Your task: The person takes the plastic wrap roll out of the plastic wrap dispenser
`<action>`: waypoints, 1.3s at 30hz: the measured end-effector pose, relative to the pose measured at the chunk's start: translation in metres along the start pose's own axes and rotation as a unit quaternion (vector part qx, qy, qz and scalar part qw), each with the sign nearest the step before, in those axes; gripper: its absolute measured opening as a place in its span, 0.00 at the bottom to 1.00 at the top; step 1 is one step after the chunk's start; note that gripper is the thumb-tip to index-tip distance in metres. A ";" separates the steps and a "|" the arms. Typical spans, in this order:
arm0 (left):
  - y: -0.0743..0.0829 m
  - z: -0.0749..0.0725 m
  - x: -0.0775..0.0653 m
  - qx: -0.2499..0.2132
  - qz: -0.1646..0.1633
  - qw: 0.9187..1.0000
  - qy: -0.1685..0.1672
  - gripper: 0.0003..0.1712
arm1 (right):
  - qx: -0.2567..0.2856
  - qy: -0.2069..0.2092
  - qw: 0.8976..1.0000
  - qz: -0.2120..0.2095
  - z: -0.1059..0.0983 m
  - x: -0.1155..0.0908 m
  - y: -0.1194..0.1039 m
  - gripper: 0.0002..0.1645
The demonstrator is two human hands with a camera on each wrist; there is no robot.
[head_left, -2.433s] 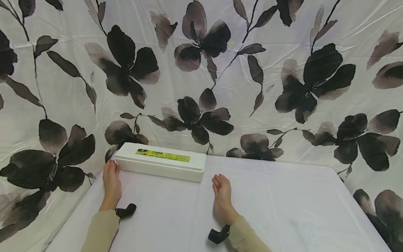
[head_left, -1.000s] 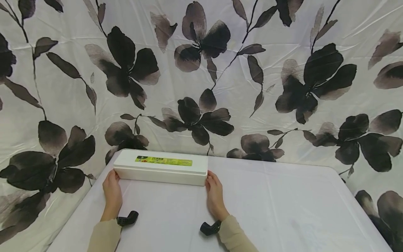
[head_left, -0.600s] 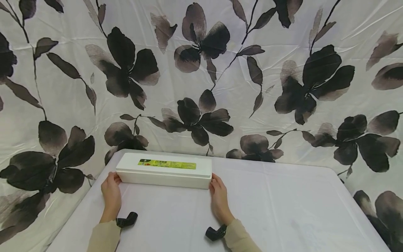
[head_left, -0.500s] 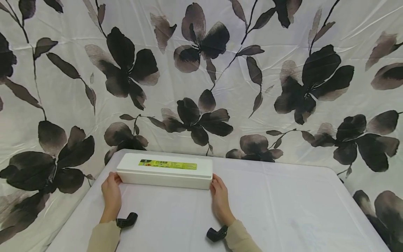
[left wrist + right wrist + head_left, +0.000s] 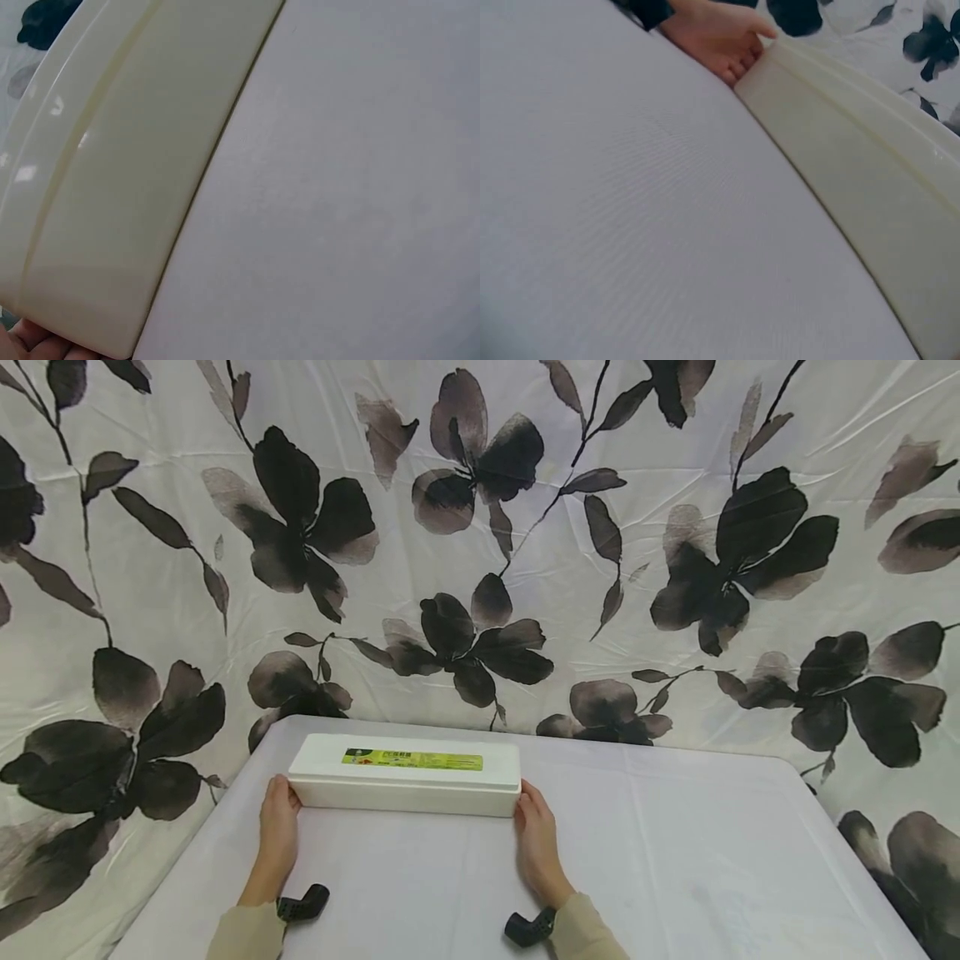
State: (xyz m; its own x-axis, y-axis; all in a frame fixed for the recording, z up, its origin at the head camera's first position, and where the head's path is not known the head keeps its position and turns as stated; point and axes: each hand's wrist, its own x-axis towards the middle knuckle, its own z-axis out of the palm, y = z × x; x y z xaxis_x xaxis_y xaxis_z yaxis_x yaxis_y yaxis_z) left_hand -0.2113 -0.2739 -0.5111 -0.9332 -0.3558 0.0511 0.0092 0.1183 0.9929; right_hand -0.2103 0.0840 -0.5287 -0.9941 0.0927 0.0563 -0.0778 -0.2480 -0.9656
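A long white lidded box (image 5: 405, 797) with a yellow-green label (image 5: 412, 759) lies on the white-covered table, its long side facing me. At its left end, my left hand (image 5: 279, 835) grips the corner. The left wrist view catches its bent fingers (image 5: 45, 346) against the end of the box, and in the right wrist view its thumb reaches toward the top edge. My right hand (image 5: 538, 839) holds the opposite end, fingers bent around the corner; some of its fingertips are hidden behind the box. The lid is on.
The white table cover (image 5: 675, 860) extends to the right and in front of the box. Behind it hangs a white cloth (image 5: 592, 585) printed with dark flowers. A black curved device (image 5: 303, 903) sits on the left wrist, and a similar black device (image 5: 529, 928) on the right.
My right hand came in from the side and took hold of the box's right end. Both hands then drew the box toward me and to the right, straightening it slightly.
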 end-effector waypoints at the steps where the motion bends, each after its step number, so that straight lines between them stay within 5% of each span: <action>1: 0.001 0.000 -0.001 0.007 0.001 1.000 -0.005 0.37 | -0.013 0.003 1.000 -0.004 -0.001 -0.001 0.000 0.24; 8: 0.001 0.004 -0.008 0.030 -0.002 0.999 -0.024 0.30 | -0.073 -0.001 0.997 -0.005 -0.015 -0.011 -0.008 0.25; 14: 0.000 0.012 -0.019 0.034 0.018 0.997 -0.073 0.30 | -0.091 0.005 0.996 -0.004 -0.033 -0.018 -0.013 0.26; 21: -0.001 0.026 -0.033 0.035 0.034 0.995 -0.090 0.29 | -0.092 0.006 0.996 0.000 -0.053 -0.026 -0.020 0.26; 39: 0.004 0.061 -0.067 -0.006 0.011 0.994 -0.108 0.22 | -0.038 0.020 0.999 0.016 -0.095 -0.049 -0.035 0.29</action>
State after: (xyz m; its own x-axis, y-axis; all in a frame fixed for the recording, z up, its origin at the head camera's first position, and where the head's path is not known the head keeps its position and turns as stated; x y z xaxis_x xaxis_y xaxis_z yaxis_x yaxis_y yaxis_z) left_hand -0.1709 -0.1931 -0.5172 -0.9881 -0.1449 0.0508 0.0347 0.1119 0.9931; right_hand -0.1516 0.1797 -0.5218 -0.9921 0.1247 0.0154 -0.0376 -0.1782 -0.9833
